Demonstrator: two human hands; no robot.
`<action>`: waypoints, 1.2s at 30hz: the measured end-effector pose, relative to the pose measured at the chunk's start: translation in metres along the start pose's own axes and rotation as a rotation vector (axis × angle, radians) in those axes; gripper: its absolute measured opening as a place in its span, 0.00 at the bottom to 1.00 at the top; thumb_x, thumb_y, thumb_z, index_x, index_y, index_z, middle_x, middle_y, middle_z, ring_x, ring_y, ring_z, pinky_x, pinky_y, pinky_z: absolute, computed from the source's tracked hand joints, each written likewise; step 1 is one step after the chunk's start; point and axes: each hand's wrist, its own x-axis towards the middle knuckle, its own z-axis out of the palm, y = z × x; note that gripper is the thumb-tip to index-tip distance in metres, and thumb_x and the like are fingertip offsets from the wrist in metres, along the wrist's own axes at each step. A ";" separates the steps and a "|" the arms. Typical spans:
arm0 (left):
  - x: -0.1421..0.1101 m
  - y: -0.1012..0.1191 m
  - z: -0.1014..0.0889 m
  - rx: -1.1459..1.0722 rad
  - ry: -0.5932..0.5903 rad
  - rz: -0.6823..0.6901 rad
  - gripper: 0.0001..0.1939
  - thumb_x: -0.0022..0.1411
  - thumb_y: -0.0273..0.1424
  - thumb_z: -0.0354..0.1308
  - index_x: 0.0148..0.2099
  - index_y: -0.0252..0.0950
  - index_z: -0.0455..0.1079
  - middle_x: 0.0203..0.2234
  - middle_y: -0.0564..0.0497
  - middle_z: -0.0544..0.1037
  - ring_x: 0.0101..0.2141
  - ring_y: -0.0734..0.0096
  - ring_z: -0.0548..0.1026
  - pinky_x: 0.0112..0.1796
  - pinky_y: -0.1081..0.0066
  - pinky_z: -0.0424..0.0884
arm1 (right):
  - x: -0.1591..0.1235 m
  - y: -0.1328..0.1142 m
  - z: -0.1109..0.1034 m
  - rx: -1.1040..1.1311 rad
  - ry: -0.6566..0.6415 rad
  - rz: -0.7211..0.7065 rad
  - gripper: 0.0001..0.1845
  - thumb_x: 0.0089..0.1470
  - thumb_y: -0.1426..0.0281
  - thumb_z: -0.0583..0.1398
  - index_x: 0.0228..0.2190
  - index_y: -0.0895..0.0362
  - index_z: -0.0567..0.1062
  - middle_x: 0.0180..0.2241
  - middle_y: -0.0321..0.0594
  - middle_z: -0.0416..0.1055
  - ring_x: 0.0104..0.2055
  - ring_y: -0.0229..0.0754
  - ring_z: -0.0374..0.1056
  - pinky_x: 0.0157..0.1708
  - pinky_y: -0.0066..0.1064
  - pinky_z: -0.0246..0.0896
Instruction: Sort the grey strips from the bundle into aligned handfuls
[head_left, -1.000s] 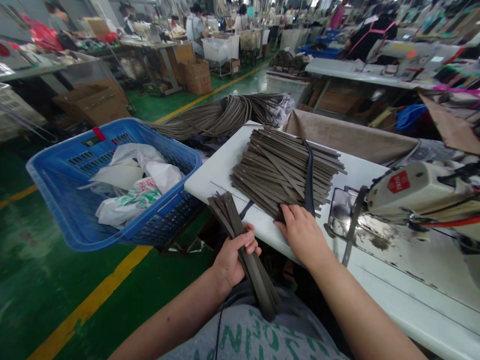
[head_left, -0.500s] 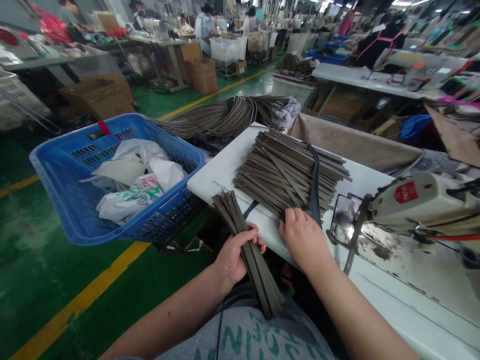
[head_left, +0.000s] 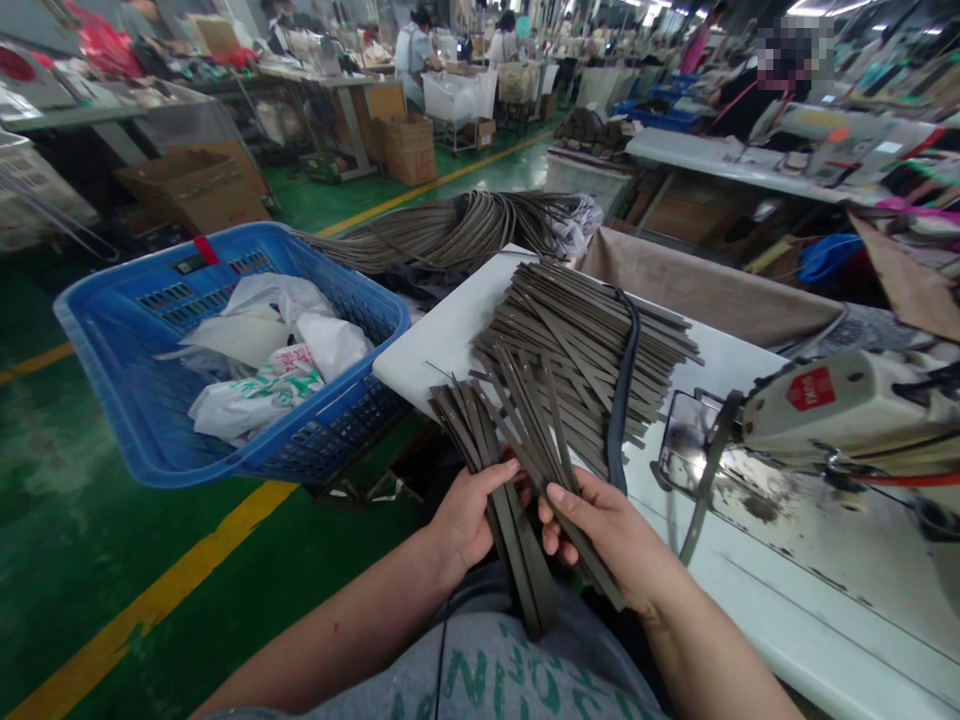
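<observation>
My left hand (head_left: pixel 476 510) is closed around a bundle of flat grey-brown fabric strips (head_left: pixel 517 555), which hangs down toward my lap. Close beside it, my right hand (head_left: pixel 600 525) grips a second bunch of the same strips (head_left: pixel 536 425), fanned out at the top. The fingers of both hands nearly meet between the two bundles. Behind them a pile of similar strips (head_left: pixel 600 320) lies on the white sewing table (head_left: pixel 439 340). One dark strap (head_left: pixel 626 380) crosses over that pile.
A sewing machine (head_left: pixel 840 410) stands on the table at right, with a strip (head_left: pixel 709 480) by its needle area. To the left, a blue basket (head_left: pixel 112 330) holds white plastic bags (head_left: pixel 259 390). Long coiled strips (head_left: pixel 450 230) lie behind the table. Other people work farther back.
My right hand has lifted a bunch of strips off the pile and brought it left, next to the left hand's bundle. The left hand has stayed almost in place.
</observation>
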 end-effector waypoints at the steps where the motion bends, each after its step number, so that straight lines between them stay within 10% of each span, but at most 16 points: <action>1: 0.000 0.000 -0.001 0.012 0.002 -0.012 0.16 0.50 0.35 0.71 0.37 0.30 0.75 0.27 0.44 0.78 0.26 0.64 0.76 0.31 0.65 0.74 | 0.000 0.007 0.001 0.048 0.021 0.014 0.22 0.51 0.50 0.66 0.33 0.56 0.72 0.26 0.34 0.71 0.22 0.33 0.66 0.20 0.24 0.57; 15: -0.002 0.000 0.005 0.139 0.129 -0.012 0.17 0.43 0.33 0.74 0.33 0.30 0.73 0.19 0.50 0.73 0.19 0.68 0.70 0.20 0.65 0.72 | -0.009 0.037 0.004 0.079 0.161 0.094 0.25 0.45 0.53 0.70 0.41 0.56 0.77 0.25 0.35 0.75 0.25 0.37 0.70 0.28 0.28 0.64; 25: -0.002 -0.001 0.000 0.015 0.173 -0.021 0.12 0.47 0.24 0.70 0.37 0.29 0.76 0.29 0.43 0.81 0.31 0.62 0.80 0.39 0.61 0.78 | -0.009 0.045 -0.006 0.097 0.213 0.070 0.22 0.45 0.53 0.70 0.36 0.56 0.78 0.25 0.35 0.73 0.26 0.39 0.67 0.26 0.28 0.61; 36: -0.003 -0.002 0.003 0.031 0.098 0.019 0.14 0.46 0.24 0.71 0.37 0.30 0.75 0.22 0.51 0.76 0.24 0.73 0.74 0.31 0.72 0.74 | -0.011 0.043 -0.001 0.140 0.154 -0.001 0.21 0.45 0.58 0.72 0.40 0.55 0.80 0.36 0.40 0.79 0.39 0.46 0.73 0.41 0.35 0.68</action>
